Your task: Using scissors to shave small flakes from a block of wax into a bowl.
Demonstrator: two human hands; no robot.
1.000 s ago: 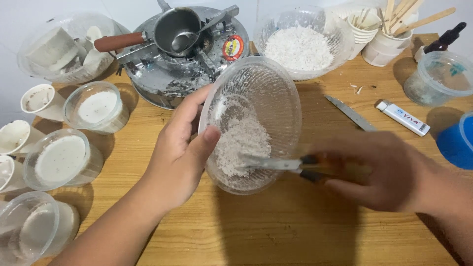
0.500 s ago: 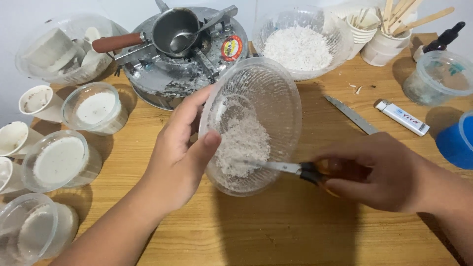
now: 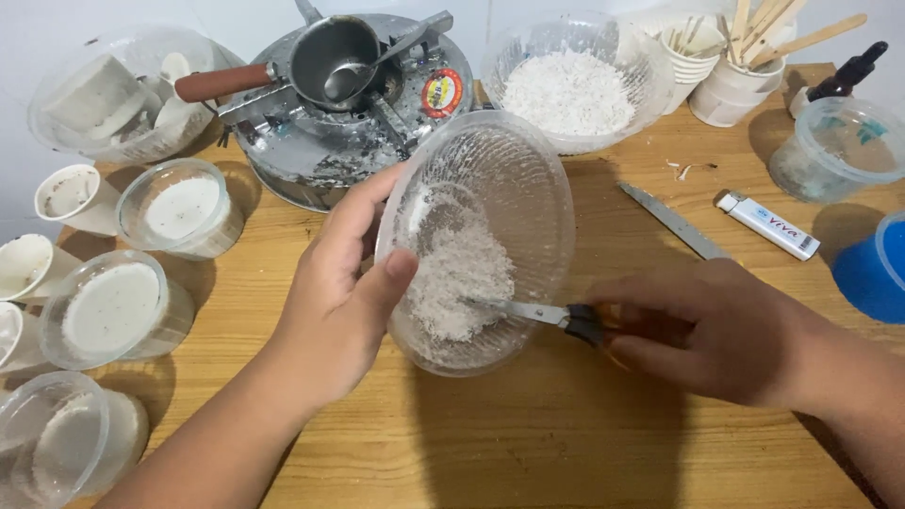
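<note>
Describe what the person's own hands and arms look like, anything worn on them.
Both are bare: the left hand and forearm show no sleeve, glove, ring or watch. The right hand and its wrist are also uncovered, with no jewellery in view. The fingers carry no tape or bandage.

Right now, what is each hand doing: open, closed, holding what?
Left hand: closed on the rim of the tilted clear plastic bowl.
Right hand: closed on a small knife, blade in the white flakes.

I am looking down at what seems a home craft workshop. A small metal pot (image 3: 335, 58) is sitting on a burner (image 3: 349, 123) at the back of the wooden desk (image 3: 584, 443), and tubs of set white wax (image 3: 113, 306) and a cup of wooden sticks (image 3: 745, 66) are crowding around it.
</note>
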